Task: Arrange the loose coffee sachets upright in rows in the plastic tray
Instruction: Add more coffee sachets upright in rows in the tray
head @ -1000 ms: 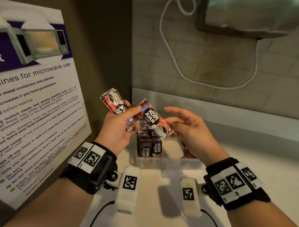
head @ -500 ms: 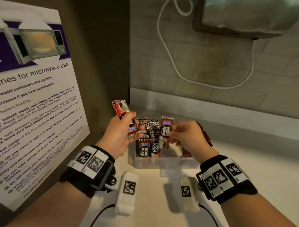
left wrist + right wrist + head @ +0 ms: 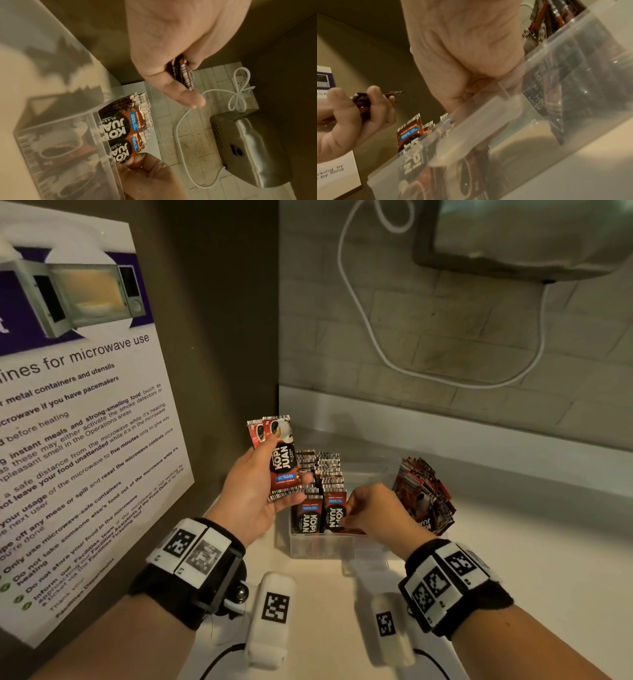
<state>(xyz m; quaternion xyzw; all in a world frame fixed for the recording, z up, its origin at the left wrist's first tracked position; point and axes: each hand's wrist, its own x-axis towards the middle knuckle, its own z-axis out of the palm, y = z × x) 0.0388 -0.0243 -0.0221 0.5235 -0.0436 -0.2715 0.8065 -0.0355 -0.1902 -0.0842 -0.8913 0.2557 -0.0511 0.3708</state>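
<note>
Beige worktop, back-left corner: my left hand grips two red-black coffee sachets; my right hand, fingers curled, reaches into the clear plastic tray, grip unclear.

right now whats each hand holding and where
Left hand grips a few sachets around their lower half. Right hand is down in the tray; what it holds cannot be told.

Red-black sachets stand upright in clear tray.
</note>
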